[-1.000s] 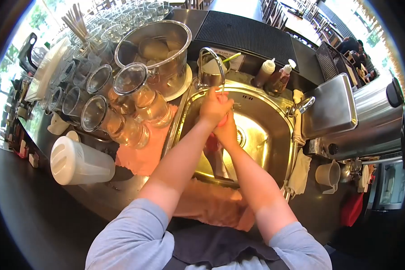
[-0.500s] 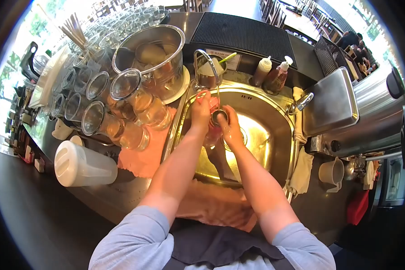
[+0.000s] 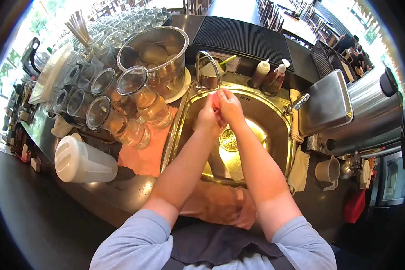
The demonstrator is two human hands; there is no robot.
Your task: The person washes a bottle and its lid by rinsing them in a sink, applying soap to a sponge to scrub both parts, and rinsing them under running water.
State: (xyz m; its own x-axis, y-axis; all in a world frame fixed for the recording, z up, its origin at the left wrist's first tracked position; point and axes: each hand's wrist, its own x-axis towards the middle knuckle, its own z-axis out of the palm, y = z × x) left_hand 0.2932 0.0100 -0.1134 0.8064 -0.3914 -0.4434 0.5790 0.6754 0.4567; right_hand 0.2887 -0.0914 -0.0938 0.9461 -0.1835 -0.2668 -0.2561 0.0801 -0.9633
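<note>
left hand (image 3: 206,118) and right hand (image 3: 231,108) both closed in a grip around a mostly hidden pink-red bundle (image 3: 216,100), likely cloth, just below the thin arched chrome tap (image 3: 218,73), over the rounded stainless-steel sink (image 3: 274,121). wet fingers could let it slip; a badly angled fold might splash water outward.

The upper garment was a shirt (image 3: 132,236) in pale grey-blue fabric. Its left sleeve (image 3: 145,227) and right sleeve (image 3: 297,238) were short, each finished with a plain hem around the upper arm and creased along its length. A dark, near-black apron (image 3: 213,245) covered the chest; its upper edge was uneven and folded. Shirt fabric showed on both sides of the apron. Both forearms, the left hand (image 3: 207,115) and the right hand (image 3: 232,109) were bare.
</note>
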